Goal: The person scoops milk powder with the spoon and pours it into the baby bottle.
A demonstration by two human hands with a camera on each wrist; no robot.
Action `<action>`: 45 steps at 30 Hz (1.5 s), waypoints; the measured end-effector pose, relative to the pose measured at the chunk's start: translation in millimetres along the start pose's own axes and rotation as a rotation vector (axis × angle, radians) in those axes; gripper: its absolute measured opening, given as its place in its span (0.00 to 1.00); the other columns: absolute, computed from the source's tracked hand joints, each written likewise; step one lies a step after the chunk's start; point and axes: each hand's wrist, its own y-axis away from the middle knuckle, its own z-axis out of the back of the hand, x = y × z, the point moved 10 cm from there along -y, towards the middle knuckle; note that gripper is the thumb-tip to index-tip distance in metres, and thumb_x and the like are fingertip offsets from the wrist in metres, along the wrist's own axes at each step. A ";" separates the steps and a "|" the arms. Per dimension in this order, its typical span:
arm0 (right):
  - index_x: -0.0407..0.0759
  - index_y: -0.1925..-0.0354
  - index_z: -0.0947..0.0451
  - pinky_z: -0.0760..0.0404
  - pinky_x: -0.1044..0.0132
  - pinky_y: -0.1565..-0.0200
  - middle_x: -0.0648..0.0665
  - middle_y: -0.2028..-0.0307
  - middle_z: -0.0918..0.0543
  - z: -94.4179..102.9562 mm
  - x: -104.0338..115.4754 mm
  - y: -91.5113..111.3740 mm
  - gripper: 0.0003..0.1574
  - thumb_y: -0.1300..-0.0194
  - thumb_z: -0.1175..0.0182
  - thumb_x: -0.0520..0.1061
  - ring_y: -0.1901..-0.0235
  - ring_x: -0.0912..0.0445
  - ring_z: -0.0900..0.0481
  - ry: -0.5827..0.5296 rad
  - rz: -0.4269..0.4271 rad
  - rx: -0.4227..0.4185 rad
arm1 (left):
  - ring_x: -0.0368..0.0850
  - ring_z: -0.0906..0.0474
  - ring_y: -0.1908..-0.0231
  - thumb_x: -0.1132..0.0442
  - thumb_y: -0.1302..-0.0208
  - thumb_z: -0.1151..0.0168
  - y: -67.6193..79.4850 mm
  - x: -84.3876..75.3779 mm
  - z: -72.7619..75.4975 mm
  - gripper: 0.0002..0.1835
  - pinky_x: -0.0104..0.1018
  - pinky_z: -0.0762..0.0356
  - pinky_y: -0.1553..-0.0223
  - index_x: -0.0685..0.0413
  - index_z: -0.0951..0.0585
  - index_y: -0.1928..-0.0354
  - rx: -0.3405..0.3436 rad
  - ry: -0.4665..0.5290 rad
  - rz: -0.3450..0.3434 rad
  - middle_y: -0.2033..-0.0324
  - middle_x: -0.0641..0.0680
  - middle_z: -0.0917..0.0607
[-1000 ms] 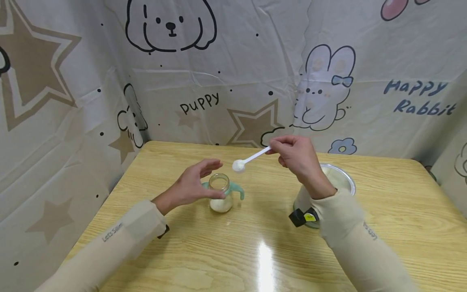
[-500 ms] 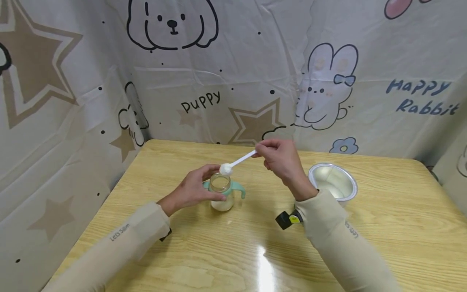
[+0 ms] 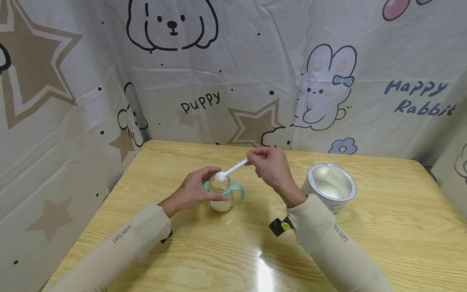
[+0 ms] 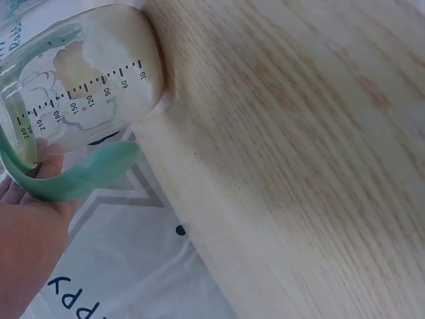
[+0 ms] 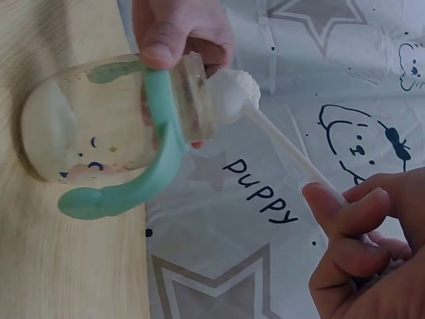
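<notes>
A clear baby bottle [image 3: 221, 205] with a mint green handle [image 5: 166, 146] stands uncapped on the table, white powder in its bottom. My left hand [image 3: 191, 188] grips it near the neck, thumb on the green collar and fingers behind. Printed millilitre marks show on the bottle [image 4: 86, 86] in the left wrist view. Between thumb and fingers, my right hand [image 3: 270, 167] pinches the handle of a white measuring scoop [image 3: 236, 166]. Its bowl, heaped with white powder [image 5: 247, 88], is right at the bottle's open mouth.
To the right stands an open can [image 3: 310, 187] with a silver rim and pale powder inside. The wooden table [image 3: 204, 251] meets a printed cloth backdrop [image 3: 248, 77] at the back and another cloth side at the left.
My right hand has brought the loaded scoop left and down, from above and right of the bottle to its mouth. My left hand has closed in around the bottle. More of the can shows.
</notes>
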 end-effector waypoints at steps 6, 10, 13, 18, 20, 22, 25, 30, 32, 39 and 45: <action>0.34 0.56 0.15 0.32 0.71 0.80 0.42 0.69 0.12 -7.9 3.0 3.4 0.11 0.30 0.39 0.40 0.83 0.60 0.31 0.045 0.063 0.042 | 0.52 0.22 0.43 0.60 0.50 0.19 0.0 -1.4 0.6 0.42 0.50 0.24 0.42 0.61 0.28 0.34 -0.003 -0.020 -0.002 0.43 0.58 0.19; 0.36 0.53 0.14 0.32 0.71 0.80 0.46 0.71 0.15 -16.1 2.6 7.4 0.12 0.29 0.38 0.41 0.81 0.59 0.30 0.056 0.079 0.113 | 0.54 0.23 0.42 0.58 0.51 0.19 0.5 -0.9 1.4 0.42 0.50 0.24 0.42 0.61 0.28 0.34 -0.008 -0.032 0.007 0.42 0.58 0.20; 0.36 0.51 0.14 0.32 0.71 0.81 0.48 0.76 0.19 -22.4 3.2 12.1 0.12 0.29 0.38 0.40 0.80 0.58 0.28 0.077 0.094 0.179 | 0.55 0.24 0.40 0.58 0.50 0.19 1.5 0.6 1.3 0.43 0.51 0.24 0.41 0.61 0.28 0.34 -0.010 -0.030 0.015 0.41 0.58 0.21; 0.37 0.50 0.14 0.29 0.70 0.82 0.44 0.75 0.15 -25.0 9.4 22.1 0.13 0.29 0.38 0.41 0.80 0.58 0.24 0.197 0.187 0.247 | 0.55 0.24 0.40 0.57 0.50 0.19 1.6 2.6 0.2 0.43 0.50 0.23 0.42 0.61 0.28 0.33 -0.010 -0.029 0.027 0.41 0.58 0.20; 0.37 0.49 0.14 0.27 0.69 0.81 0.43 0.71 0.13 -23.5 13.7 26.1 0.14 0.29 0.38 0.41 0.79 0.59 0.23 0.246 0.248 0.251 | 0.54 0.23 0.42 0.57 0.50 0.19 2.0 2.2 0.3 0.43 0.49 0.22 0.44 0.61 0.28 0.33 -0.010 -0.034 0.029 0.42 0.58 0.20; 0.38 0.49 0.14 0.26 0.68 0.81 0.44 0.68 0.13 -21.2 17.4 29.5 0.13 0.30 0.37 0.40 0.79 0.60 0.23 0.272 0.301 0.247 | 0.53 0.22 0.43 0.58 0.50 0.19 2.2 2.2 0.8 0.43 0.49 0.22 0.45 0.60 0.28 0.33 -0.012 -0.037 0.032 0.43 0.57 0.19; 0.36 0.50 0.14 0.26 0.68 0.81 0.44 0.68 0.12 -19.7 21.5 32.9 0.13 0.30 0.37 0.39 0.80 0.60 0.25 0.281 0.350 0.254 | 0.53 0.22 0.43 0.58 0.51 0.19 3.1 1.8 1.7 0.43 0.48 0.22 0.45 0.60 0.28 0.33 -0.015 -0.032 0.038 0.42 0.57 0.19; 0.37 0.53 0.13 0.27 0.69 0.79 0.45 0.67 0.13 -18.0 23.1 36.2 0.11 0.32 0.36 0.38 0.78 0.60 0.25 0.328 0.386 0.253 | 0.54 0.23 0.42 0.58 0.51 0.19 3.4 2.7 1.1 0.43 0.48 0.21 0.45 0.61 0.28 0.33 -0.011 -0.018 0.039 0.41 0.57 0.20; 0.37 0.53 0.13 0.29 0.69 0.80 0.46 0.70 0.13 -17.4 21.6 37.1 0.11 0.33 0.37 0.37 0.80 0.61 0.26 0.343 0.379 0.255 | 0.54 0.23 0.42 0.58 0.51 0.19 3.7 3.2 0.5 0.43 0.47 0.21 0.45 0.61 0.28 0.33 -0.008 -0.015 0.040 0.41 0.57 0.20; 0.38 0.53 0.13 0.35 0.70 0.85 0.51 0.81 0.19 -14.2 17.8 38.2 0.13 0.35 0.37 0.36 0.88 0.63 0.36 0.341 0.351 0.255 | 0.52 0.22 0.44 0.59 0.51 0.18 2.6 2.9 1.1 0.42 0.47 0.21 0.46 0.60 0.27 0.34 -0.012 -0.015 0.034 0.42 0.57 0.19; 0.36 0.54 0.13 0.35 0.70 0.84 0.50 0.81 0.20 -10.4 16.9 37.4 0.12 0.35 0.37 0.35 0.86 0.61 0.34 0.319 0.347 0.238 | 0.52 0.22 0.43 0.59 0.51 0.18 1.9 1.8 0.6 0.42 0.46 0.21 0.46 0.61 0.28 0.34 -0.001 -0.013 0.031 0.42 0.57 0.19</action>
